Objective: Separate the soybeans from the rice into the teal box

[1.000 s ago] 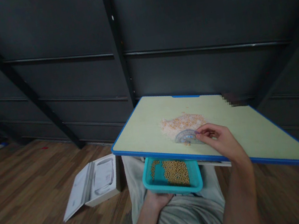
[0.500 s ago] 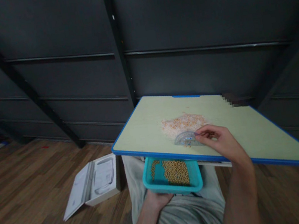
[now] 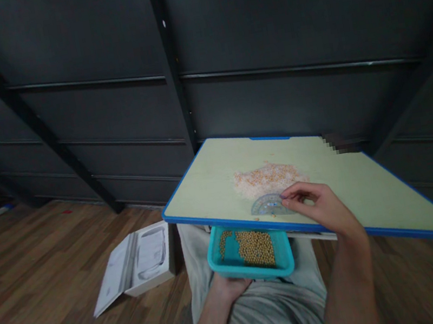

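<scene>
My right hand (image 3: 315,200) pinches the right end of a clear protractor (image 3: 268,205), which lies near the table's front edge. Just behind it spreads a pile of white grains mixed with orange-yellow bits (image 3: 270,176). A couple of yellow bits sit between the protractor and the edge. Below that edge, over my lap, my left hand (image 3: 231,288) supports a turquoise plastic basket (image 3: 234,272) from beneath; its fingers are mostly hidden under the basket. Round tan beans (image 3: 256,248) lie inside, most of them toward the right.
The folding table (image 3: 382,196) has a pale green top and a blue rim. An open white box (image 3: 149,255) with its lid folded out rests on the wooden floor (image 3: 55,286) at left. A dark panelled wall (image 3: 279,15) rises behind the table.
The protractor has shifted slightly left and toward the front edge in my right hand, and the yellow bits before it lie closer to that edge. My left hand and the basket stay nearly still.
</scene>
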Demonstrator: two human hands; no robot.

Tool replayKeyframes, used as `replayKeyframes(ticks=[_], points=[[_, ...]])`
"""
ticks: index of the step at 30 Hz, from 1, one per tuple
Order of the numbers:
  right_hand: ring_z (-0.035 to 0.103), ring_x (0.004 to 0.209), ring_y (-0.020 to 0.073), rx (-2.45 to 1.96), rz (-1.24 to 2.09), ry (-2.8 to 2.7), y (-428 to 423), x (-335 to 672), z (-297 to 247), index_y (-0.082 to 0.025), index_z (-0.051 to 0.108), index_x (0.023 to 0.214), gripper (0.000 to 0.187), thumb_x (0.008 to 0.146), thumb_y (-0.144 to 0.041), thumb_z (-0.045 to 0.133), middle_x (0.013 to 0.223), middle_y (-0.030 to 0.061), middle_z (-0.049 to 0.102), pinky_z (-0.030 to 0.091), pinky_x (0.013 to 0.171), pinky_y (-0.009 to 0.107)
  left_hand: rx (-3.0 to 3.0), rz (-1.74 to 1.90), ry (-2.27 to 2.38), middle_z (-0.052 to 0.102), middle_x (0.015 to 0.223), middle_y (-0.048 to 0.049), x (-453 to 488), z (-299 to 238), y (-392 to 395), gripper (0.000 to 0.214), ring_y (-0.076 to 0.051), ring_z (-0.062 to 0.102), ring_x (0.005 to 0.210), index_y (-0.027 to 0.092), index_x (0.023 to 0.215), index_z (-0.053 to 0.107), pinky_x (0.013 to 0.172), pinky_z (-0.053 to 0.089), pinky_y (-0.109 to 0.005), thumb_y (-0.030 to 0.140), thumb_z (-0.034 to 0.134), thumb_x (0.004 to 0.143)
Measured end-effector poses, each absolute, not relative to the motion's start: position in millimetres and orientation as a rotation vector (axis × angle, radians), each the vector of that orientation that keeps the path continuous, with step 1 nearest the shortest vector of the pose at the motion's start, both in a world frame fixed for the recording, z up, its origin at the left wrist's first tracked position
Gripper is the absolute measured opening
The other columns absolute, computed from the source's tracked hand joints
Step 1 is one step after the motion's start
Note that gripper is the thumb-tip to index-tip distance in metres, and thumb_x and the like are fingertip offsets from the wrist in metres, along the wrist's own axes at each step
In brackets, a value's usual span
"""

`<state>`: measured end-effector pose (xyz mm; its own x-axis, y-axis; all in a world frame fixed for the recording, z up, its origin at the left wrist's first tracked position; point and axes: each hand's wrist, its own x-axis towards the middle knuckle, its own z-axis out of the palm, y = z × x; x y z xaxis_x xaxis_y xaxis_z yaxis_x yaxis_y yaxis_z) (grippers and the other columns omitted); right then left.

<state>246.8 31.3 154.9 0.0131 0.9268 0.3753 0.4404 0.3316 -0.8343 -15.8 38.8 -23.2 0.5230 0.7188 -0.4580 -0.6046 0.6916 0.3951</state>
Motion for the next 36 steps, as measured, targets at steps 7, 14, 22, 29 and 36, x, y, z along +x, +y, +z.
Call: replayKeyframes(ticks=[7,14,22,29,36], points=[[0.072,0.073,0.0213,-1.255,0.618,-1.619,31.5,247.8,153.1,-0.024,0.086,0.089,0.014,0.086,-0.037,0.086,0.080,0.0030,0.081,0.057,0.070,0.035,0.218,0.810,0.651,0.089,0.114,-0.0167,-15.0,-21.3,37.7,0.063,-0.045,0.061,0.151,0.020,0.099,0.082,0.129,0.048,-0.054,0.057,0.102,0.052],[0.073,0.075,0.0221,-1.256,0.601,-1.660,31.5,248.9,153.8,-0.024,0.086,0.090,0.014,0.086,-0.037,0.086,0.083,0.0041,0.082,0.058,0.071,0.035,0.237,0.797,0.600,0.091,0.102,-0.0107,-13.6,-18.3,38.0,0.057,-0.044,0.066,0.146,0.023,0.093,0.085,0.127,0.050,-0.057,0.059,0.102,0.053],[0.077,0.079,0.0240,-1.239,0.625,-1.670,29.8,248.7,154.1,-0.026,0.087,0.090,0.013,0.086,-0.038,0.086,0.088,0.0054,0.086,0.063,0.073,0.037,0.239,0.787,0.627,0.091,0.105,-0.0122,-13.5,-15.0,37.2,0.055,-0.044,0.068,0.142,0.023,0.094,0.084,0.125,0.052,-0.056,0.059,0.100,0.056],[0.078,0.078,0.0229,-1.219,0.631,-1.631,29.6,248.3,152.1,-0.026,0.087,0.088,0.010,0.084,-0.035,0.087,0.087,0.0042,0.086,0.063,0.074,0.036,0.220,0.796,0.618,0.090,0.116,-0.0126,-14.2,-11.5,37.1,0.056,-0.044,0.070,0.141,0.021,0.096,0.085,0.124,0.054,-0.055,0.055,0.101,0.054],[0.078,0.079,0.0222,-1.236,0.525,-1.559,33.1,246.6,150.1,-0.026,0.087,0.091,0.010,0.087,-0.034,0.085,0.088,0.0038,0.085,0.063,0.074,0.035,0.206,0.797,0.665,0.091,0.107,-0.0118,-14.6,-13.4,37.2,0.053,-0.043,0.070,0.141,0.022,0.100,0.084,0.124,0.053,-0.055,0.052,0.097,0.058]])
